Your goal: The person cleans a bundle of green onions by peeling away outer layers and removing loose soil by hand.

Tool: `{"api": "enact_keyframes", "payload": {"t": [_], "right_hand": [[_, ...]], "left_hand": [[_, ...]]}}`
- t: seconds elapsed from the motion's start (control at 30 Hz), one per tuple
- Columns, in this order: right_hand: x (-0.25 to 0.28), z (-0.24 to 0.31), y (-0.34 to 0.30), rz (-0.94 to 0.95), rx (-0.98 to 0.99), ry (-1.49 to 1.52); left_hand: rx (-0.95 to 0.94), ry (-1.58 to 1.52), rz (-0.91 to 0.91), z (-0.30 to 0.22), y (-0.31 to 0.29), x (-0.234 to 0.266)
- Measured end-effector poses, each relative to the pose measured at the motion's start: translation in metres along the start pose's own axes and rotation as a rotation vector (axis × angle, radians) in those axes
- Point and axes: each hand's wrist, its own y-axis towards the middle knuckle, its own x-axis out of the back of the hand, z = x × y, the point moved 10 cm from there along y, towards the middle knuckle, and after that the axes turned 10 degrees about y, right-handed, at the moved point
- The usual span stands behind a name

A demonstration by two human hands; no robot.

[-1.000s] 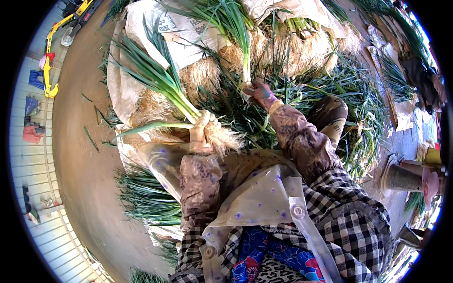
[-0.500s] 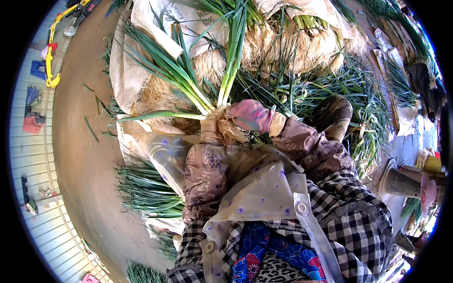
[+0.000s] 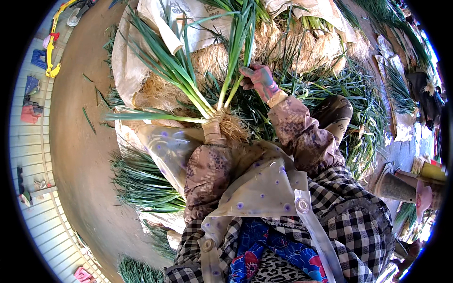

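A few long green onions (image 3: 200,101) with pale stalks fan out from one point in front of my apron. My left hand (image 3: 214,124) is closed on them at the root end, its fingers mostly hidden by the tan roots (image 3: 232,127). One onion (image 3: 151,116) sticks out sideways to the left. My right hand (image 3: 261,81), in a stained pink and green glove, has its thumb and fingers bent together against the rightmost upright stalk (image 3: 234,88), above the roots. Camouflage sleeves cover both my forearms.
Root-ended onion bundles (image 3: 309,47) lie ahead, partly under pale woven sacks (image 3: 127,61). Loose green leaves (image 3: 363,127) are heaped at the right by my boot (image 3: 334,115). Another onion pile (image 3: 146,184) lies left of my apron (image 3: 259,188). Brown floor (image 3: 75,155) stretches leftward.
My right hand has left the roots and moved up and slightly right to the upper stalk. My left hand still holds the root end in nearly the same place.
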Motion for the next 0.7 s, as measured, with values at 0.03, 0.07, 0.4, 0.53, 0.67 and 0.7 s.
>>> {"api": "enact_keyframes", "payload": {"t": [0.03,0.07,0.4,0.53,0.67,0.7], "right_hand": [[0.004,-0.009,-0.003,-0.024,-0.012,0.061],[0.009,-0.018,-0.007,-0.05,-0.023,0.123],[0.088,-0.17,-0.053,0.527,-0.122,-1.84],[0.03,-0.093,-0.033,0.122,-0.182,-0.519],[-0.035,-0.033,-0.009,0.265,-0.175,0.288],[-0.033,-0.025,-0.004,0.297,-0.153,0.304]], "left_hand": [[0.01,-0.016,-0.056,-0.006,-0.007,0.001],[0.021,-0.032,-0.111,-0.012,-0.014,0.001],[0.104,-0.476,0.077,0.006,-0.001,-0.015],[0.127,-0.472,0.119,0.005,-0.011,-0.001],[0.19,-0.415,0.223,0.008,-0.02,-0.014],[0.249,-0.402,0.247,0.019,-0.018,-0.023]]}}
